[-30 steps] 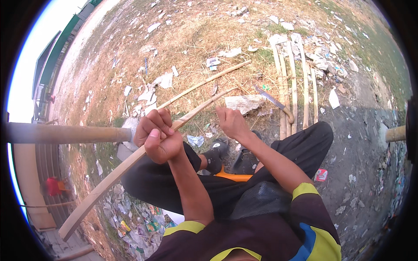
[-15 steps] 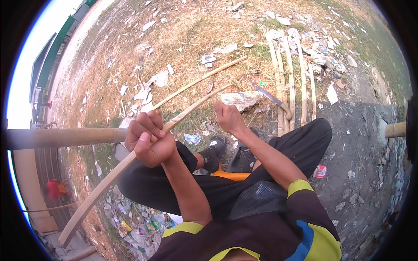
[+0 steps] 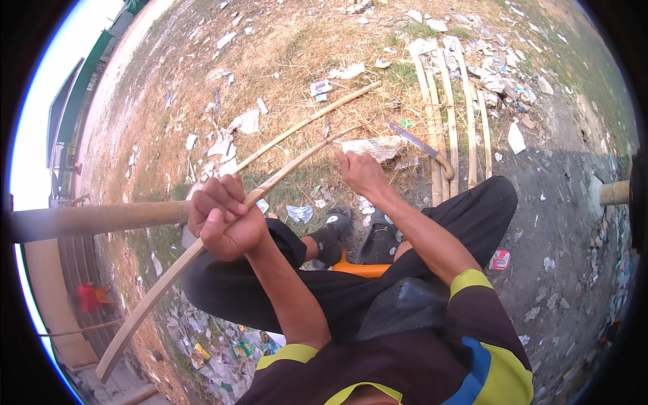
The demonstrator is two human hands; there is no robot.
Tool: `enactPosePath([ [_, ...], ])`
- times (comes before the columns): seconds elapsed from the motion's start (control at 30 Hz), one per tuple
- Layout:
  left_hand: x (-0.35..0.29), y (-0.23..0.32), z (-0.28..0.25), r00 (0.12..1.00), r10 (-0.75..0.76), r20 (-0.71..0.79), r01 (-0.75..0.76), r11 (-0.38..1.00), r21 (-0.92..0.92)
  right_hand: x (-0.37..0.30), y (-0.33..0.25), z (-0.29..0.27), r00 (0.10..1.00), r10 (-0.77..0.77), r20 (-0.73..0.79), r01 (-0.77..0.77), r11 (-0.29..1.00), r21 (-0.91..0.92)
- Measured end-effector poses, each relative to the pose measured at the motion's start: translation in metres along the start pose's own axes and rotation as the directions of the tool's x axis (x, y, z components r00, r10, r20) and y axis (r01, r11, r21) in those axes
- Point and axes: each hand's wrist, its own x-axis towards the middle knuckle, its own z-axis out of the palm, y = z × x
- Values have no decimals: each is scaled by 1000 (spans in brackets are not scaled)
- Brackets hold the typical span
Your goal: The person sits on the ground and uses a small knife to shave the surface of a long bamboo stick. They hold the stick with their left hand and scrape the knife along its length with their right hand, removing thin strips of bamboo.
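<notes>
My left hand [image 3: 226, 217] is closed around a long, pale, curved bamboo strip [image 3: 152, 297]. The strip slants from the lower left up towards the middle, where it narrows to a thin tip. Just below that thin end is my right hand [image 3: 364, 177], its fingers curled together. Anything inside them is too small or hidden to make out. A curved-handled knife [image 3: 424, 145] lies on the ground beyond my right hand, its handle touching a row of bamboo strips [image 3: 451, 121].
Another bamboo strip [image 3: 310, 123] lies on the dry grass ahead. A thick bamboo pole [image 3: 101, 220] stretches in from the left, near my left hand. Paper scraps and litter [image 3: 246, 121] are scattered around, and a red-and-white packet [image 3: 499, 259] sits right of my knee.
My right hand has shifted slightly right, and its fingers have turned a little. The strip in my left hand has moved only slightly.
</notes>
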Motion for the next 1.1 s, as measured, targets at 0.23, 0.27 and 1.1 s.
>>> enactPosePath([
  [0.23,2,-3,14,1000,5,25,-4,999,-46,19,92,13,934,337,115,-311,929,-200],
  [0.27,-4,0,15,999,0,33,0,1000,-13,9,83,12,944,315,102,-286,930,-230],
  [1.1,-2,-11,11,995,68,66,-55,981,-186,-60,-68,-26,958,-221,-183,256,947,193],
])
